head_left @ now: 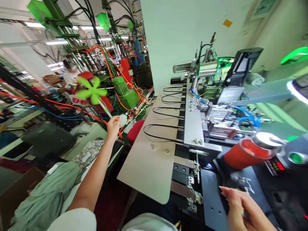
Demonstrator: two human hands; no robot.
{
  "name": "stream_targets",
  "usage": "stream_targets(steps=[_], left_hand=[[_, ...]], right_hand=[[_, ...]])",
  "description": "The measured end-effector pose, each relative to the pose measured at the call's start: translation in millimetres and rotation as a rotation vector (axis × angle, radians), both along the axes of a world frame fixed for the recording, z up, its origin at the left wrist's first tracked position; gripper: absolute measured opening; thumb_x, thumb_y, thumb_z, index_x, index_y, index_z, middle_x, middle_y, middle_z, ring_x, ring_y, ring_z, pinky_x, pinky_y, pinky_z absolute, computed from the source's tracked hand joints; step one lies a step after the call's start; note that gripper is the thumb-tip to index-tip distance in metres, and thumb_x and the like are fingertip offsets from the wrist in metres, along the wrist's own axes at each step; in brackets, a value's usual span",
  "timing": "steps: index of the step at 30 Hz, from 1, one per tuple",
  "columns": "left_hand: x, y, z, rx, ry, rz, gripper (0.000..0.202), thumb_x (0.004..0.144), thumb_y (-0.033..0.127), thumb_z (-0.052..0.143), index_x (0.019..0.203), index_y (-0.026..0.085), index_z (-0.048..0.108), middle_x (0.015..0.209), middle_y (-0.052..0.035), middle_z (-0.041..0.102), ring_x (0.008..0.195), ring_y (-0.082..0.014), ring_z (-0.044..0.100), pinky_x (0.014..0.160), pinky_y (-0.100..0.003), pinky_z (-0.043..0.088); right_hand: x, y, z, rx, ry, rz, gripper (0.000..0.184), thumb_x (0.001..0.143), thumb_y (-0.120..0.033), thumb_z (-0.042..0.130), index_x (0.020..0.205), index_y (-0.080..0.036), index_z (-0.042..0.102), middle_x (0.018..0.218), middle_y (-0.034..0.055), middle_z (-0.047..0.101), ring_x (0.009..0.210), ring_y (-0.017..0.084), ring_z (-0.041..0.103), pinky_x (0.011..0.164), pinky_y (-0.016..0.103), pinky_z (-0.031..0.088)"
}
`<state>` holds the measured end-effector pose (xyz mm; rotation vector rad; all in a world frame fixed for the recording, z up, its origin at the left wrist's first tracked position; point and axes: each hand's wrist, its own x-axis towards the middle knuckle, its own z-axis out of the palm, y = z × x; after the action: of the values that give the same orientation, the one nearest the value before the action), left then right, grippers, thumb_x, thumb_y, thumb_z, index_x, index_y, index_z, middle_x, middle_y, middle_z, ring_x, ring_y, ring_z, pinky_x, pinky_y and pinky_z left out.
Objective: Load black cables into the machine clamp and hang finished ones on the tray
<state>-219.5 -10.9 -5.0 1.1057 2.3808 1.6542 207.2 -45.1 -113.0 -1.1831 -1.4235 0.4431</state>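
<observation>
My left hand is raised in front of me, its fingers curled around the white stick of a green six-bladed pinwheel. A round white disc shows just behind those fingers. At the lower right, my right hand lies with its fingers stretched over a dark machine panel. The picture does not show whether it holds anything small. A beige plate with black cable loops lies between my hands.
An automated machine with pneumatic cylinders and blue hoses stands to the right. A red cylinder lies close to my right hand. Beyond, a co-worker stands among orange hoses, a green motor and a red seat.
</observation>
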Motion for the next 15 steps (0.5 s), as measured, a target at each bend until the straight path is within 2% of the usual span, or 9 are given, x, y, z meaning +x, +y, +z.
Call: stream_targets(steps=[2,4,6,8,9,11,15], left_hand=[[40.6,21.6,7.7,0.026,-0.001,-0.185,0.034,0.086,0.046,0.054,0.096,0.015,0.063,0.077,-0.0014,0.062,0.057,-0.0078,0.051,0.054,-0.018,0.041],[94.7,30.7,12.2,-0.013,0.032,-0.526,0.031,0.086,0.043,0.056,0.097,0.016,0.066,0.077,-0.0019,0.062,0.059,-0.0087,0.053,0.054,-0.019,0.042],[150.4,26.4,12.5,-0.102,0.107,-0.920,0.026,0.089,0.037,0.055,0.096,0.016,0.069,0.075,-0.0017,0.061,0.059,-0.0091,0.054,0.055,-0.019,0.042],[194.6,14.7,8.5,-0.194,0.185,-1.187,0.019,0.090,0.030,0.055,0.089,0.017,0.070,0.075,-0.0014,0.060,0.060,-0.0092,0.056,0.056,-0.020,0.043],[210.2,8.9,5.2,-0.224,0.218,-1.269,0.018,0.090,0.026,0.056,0.086,0.017,0.070,0.075,-0.0013,0.061,0.062,-0.0095,0.056,0.058,-0.020,0.044],[228.5,1.5,-2.8,-0.251,0.274,-1.349,0.017,0.090,0.023,0.055,0.083,0.016,0.069,0.076,-0.0016,0.062,0.066,-0.0106,0.058,0.061,-0.020,0.045],[232.3,2.5,-15.5,-0.238,0.373,-1.352,0.020,0.092,0.024,0.052,0.082,0.017,0.067,0.077,-0.0022,0.062,0.069,-0.0117,0.058,0.062,-0.021,0.045]], right_hand=[[-4.2,-0.1,12.3,0.048,0.002,0.058,0.020,0.091,-0.030,0.057,0.078,-0.019,0.069,0.074,0.0045,0.066,0.066,0.019,0.061,0.065,0.029,0.044],[-7.3,0.7,19.5,0.065,0.006,0.105,0.021,0.091,-0.027,0.056,0.077,-0.019,0.069,0.073,0.0035,0.066,0.065,0.017,0.062,0.064,0.028,0.045],[-11.6,0.6,24.5,0.032,0.018,0.139,0.020,0.092,-0.025,0.054,0.081,-0.019,0.070,0.074,0.0031,0.067,0.066,0.017,0.063,0.063,0.026,0.047],[-18.5,-0.2,28.4,-0.018,0.052,0.187,0.018,0.093,-0.025,0.053,0.088,-0.020,0.070,0.078,0.0035,0.068,0.070,0.017,0.064,0.063,0.026,0.049],[-22.8,-0.4,29.7,-0.043,0.083,0.206,0.017,0.093,-0.024,0.054,0.092,-0.020,0.070,0.082,0.0040,0.069,0.072,0.017,0.064,0.064,0.026,0.050],[-31.6,0.1,30.5,-0.087,0.161,0.221,0.014,0.092,-0.025,0.056,0.097,-0.020,0.068,0.086,0.0045,0.069,0.074,0.017,0.065,0.064,0.026,0.051],[-38.0,2.9,28.3,-0.121,0.229,0.217,0.017,0.093,-0.027,0.053,0.085,-0.019,0.066,0.074,0.0023,0.065,0.066,0.015,0.059,0.059,0.025,0.047]])
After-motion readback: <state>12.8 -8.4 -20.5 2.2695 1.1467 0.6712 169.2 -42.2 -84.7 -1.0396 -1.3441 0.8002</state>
